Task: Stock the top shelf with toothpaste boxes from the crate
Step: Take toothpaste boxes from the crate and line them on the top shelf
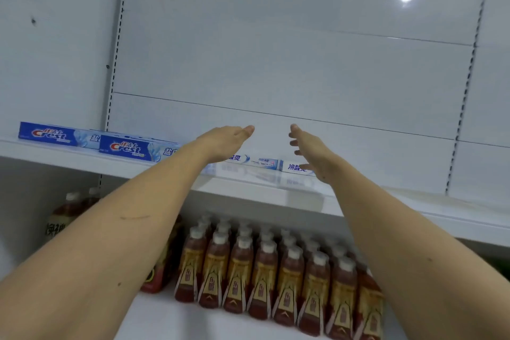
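— So, both hands are up at the top shelf (pixel 82 159)?

— Yes. The left hand (pixel 223 143) and right hand (pixel 310 152) hang open, holding nothing, above the white toothpaste boxes (pixel 258 163) lying flat near the front edge.

— What's the trick now?

— Square them up, I'd say: nudge the ends together, faces outward like the blue Crest boxes (pixel 129 148) on the left.

— Which way do they run?

— Lengthwise along the shelf, left to right.
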